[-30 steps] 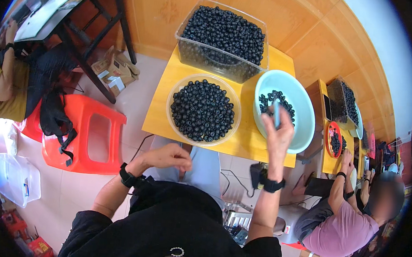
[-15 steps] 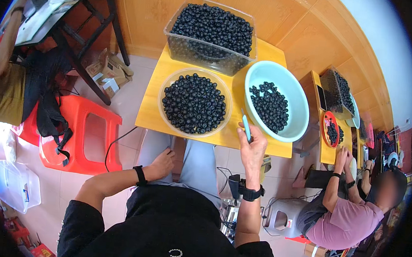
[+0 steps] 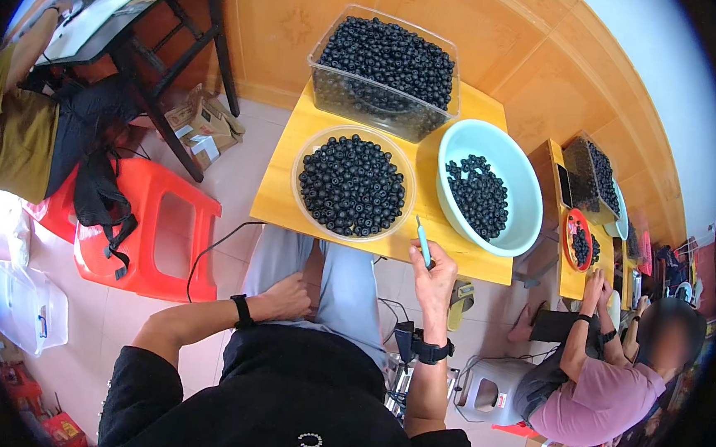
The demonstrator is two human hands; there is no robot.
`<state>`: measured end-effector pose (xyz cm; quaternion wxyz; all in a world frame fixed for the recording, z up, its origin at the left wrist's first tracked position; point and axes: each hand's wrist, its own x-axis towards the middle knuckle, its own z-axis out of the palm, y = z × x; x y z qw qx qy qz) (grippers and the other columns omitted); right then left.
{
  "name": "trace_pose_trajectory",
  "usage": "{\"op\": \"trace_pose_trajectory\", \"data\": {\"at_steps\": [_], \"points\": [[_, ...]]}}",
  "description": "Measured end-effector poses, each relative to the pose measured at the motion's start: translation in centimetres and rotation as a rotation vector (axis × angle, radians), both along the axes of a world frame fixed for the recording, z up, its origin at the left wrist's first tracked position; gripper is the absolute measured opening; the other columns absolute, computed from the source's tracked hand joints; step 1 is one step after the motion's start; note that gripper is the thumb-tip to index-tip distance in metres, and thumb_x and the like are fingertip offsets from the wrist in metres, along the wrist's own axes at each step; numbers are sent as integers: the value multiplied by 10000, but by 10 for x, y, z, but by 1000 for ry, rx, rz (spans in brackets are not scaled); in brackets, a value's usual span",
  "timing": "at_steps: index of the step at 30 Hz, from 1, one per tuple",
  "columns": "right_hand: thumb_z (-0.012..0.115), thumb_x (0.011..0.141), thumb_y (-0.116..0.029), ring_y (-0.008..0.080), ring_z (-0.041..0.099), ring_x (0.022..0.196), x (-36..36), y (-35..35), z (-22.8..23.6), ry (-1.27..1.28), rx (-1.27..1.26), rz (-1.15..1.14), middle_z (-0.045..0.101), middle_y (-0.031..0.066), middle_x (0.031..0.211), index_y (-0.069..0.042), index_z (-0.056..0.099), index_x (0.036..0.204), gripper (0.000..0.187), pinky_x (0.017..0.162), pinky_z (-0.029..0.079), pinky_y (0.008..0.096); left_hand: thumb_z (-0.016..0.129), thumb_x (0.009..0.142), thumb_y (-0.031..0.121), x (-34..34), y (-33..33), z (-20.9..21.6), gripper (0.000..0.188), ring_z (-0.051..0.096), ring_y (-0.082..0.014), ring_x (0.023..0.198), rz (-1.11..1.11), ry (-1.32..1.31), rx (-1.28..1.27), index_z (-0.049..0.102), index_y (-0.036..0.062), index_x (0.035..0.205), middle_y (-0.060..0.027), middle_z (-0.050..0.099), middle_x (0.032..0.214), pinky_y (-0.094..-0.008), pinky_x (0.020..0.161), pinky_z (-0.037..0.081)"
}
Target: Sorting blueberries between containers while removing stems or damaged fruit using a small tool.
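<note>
My right hand [image 3: 434, 283] is closed round a thin tool [image 3: 424, 243] with a light-blue handle and a narrow pointed tip. It is held upright at the table's front edge, between a round clear tub [image 3: 296, 188] and a pale turquoise bowl [image 3: 533, 194]. Small black bead-like balls, some with a visible hole, fill the tub [image 3: 352, 186] and lie in the bowl [image 3: 478, 197]. My left hand [image 3: 286, 297] rests on my lap with its fingers curled in; whatever they may hold is hidden.
Behind the tub, a clear rectangular bin [image 3: 383, 107] heaped with black balls stands on the yellow table [image 3: 281, 193]. A red stool [image 3: 145, 233] is at left, near a person in an olive top [image 3: 20, 129]. Another person in a pink shirt [image 3: 603, 398] sits at right.
The view has shifted, so the table and containers appear farther right and slightly lower. My right hand with the tool is now farther from the bowl and nearer the round tub.
</note>
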<state>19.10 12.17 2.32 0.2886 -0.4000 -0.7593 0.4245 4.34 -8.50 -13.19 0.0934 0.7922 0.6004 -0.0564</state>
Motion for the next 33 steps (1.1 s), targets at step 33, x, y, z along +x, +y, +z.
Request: {"op": "trace_pose_trajectory", "data": {"at_steps": [33], "points": [[619, 805, -168, 127, 458, 558, -41, 18, -21, -114, 104, -44, 496, 48, 621, 7, 451, 1242, 500, 512, 371, 280, 612, 804, 198, -89, 23, 142, 191, 558, -213, 602, 746, -1092, 92, 645, 11, 823, -108, 600, 691, -311, 591, 460]]}}
